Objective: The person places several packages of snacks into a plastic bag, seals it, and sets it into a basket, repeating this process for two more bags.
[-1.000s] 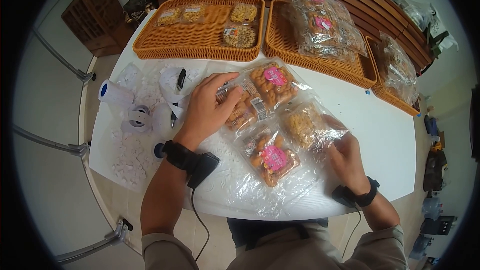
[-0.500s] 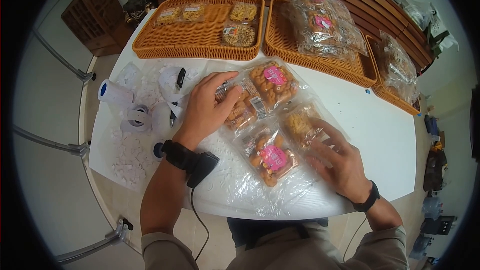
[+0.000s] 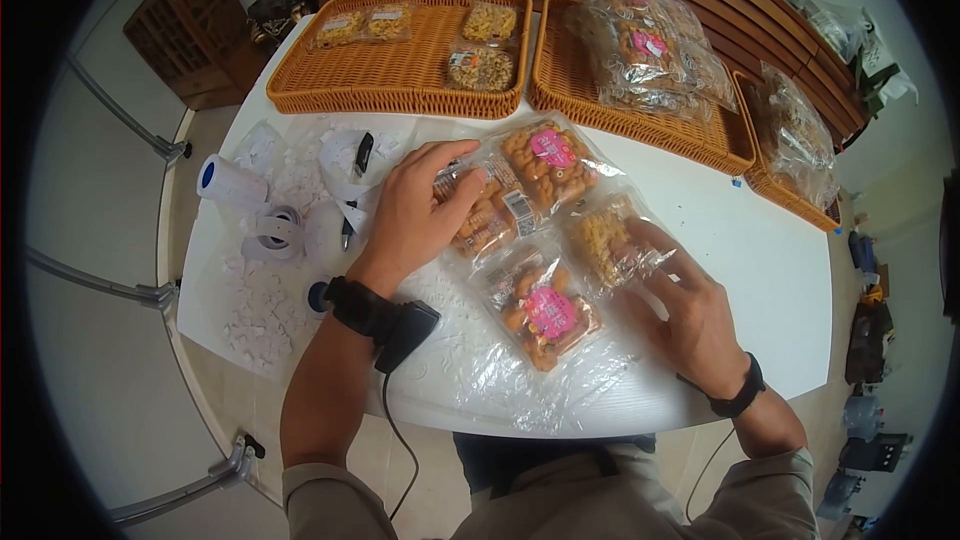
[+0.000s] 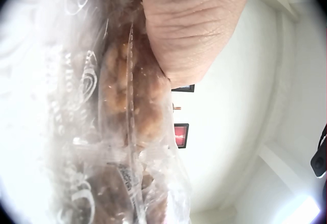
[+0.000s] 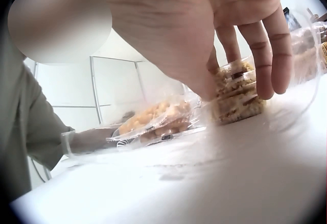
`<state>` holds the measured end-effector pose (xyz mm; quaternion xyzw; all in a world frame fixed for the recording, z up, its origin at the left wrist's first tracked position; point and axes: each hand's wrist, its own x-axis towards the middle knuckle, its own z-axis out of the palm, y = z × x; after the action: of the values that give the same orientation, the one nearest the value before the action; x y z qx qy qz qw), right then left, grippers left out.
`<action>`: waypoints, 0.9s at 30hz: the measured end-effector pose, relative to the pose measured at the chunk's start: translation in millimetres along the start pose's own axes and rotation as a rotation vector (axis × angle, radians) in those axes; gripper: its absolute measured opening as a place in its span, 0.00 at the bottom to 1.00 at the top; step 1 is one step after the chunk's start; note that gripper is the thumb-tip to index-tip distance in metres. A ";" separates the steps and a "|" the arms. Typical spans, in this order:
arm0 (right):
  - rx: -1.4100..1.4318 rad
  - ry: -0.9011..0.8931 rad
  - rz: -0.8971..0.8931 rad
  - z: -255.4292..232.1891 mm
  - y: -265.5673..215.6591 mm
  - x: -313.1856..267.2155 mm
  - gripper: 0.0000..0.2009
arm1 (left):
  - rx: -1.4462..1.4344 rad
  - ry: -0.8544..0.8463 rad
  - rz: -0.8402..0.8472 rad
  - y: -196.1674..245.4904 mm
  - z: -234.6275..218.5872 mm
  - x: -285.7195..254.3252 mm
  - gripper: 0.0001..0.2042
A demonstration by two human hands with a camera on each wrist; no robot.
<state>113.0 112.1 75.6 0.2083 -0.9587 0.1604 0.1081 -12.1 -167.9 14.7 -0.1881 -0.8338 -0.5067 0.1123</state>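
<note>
Four snack packets lie grouped in clear plastic on the white table. The left hand (image 3: 415,210) rests over the upper-left brown packet (image 3: 487,220), its thumb across the top; its other fingertips are partly hidden. In the left wrist view, that hand (image 4: 191,25) touches the plastic beside brown snacks (image 4: 135,91). At the right, the right hand (image 3: 690,315) holds the yellow snack packet (image 3: 600,245). The right wrist view shows thumb and fingers (image 5: 263,73) on either side of this packet (image 5: 237,104). Pink labels mark the upper (image 3: 552,148) and lower packets (image 3: 549,312).
Behind are a wicker tray (image 3: 400,95) with several small packs, a second tray (image 3: 640,125) piled with bagged packs, and a third (image 3: 790,200) at the right. Label rolls (image 3: 233,183), pens (image 3: 363,154) and paper scraps (image 3: 262,315) lie left.
The right hand has moved from the plastic's right edge onto the yellow packet, its fingers spreading round it. The left hand has stayed in place.
</note>
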 end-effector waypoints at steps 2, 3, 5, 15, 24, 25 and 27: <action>-0.022 -0.017 0.000 -1.5 1.7 -1.7 0.25 | -0.015 0.003 -0.001 -2.0 0.7 0.0 0.16; -0.034 -0.016 0.003 -1.9 1.5 -1.3 0.25 | 0.024 -0.009 0.014 -2.4 0.0 0.0 0.16; -0.059 -0.014 0.008 -2.7 1.4 0.5 0.25 | 0.103 -0.033 0.044 -3.2 -2.0 -0.1 0.16; -0.133 0.068 -0.003 6.4 7.6 2.4 0.26 | 0.108 -0.033 0.032 -2.6 -2.3 -0.4 0.16; -0.162 0.043 0.032 2.5 1.2 3.4 0.29 | 0.096 -0.041 0.014 -2.2 -1.8 -0.3 0.16; -0.169 0.047 0.037 3.3 -0.4 4.0 0.29 | 0.090 -0.042 0.011 -3.0 -1.7 -0.6 0.16; -0.152 0.047 0.034 3.0 -0.8 4.5 0.29 | 0.090 -0.039 0.014 -3.0 -2.1 -0.5 0.16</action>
<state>108.9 108.7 74.3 0.1794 -0.9687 0.0939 0.1434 -13.0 -171.1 13.1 -0.1983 -0.8565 -0.4641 0.1079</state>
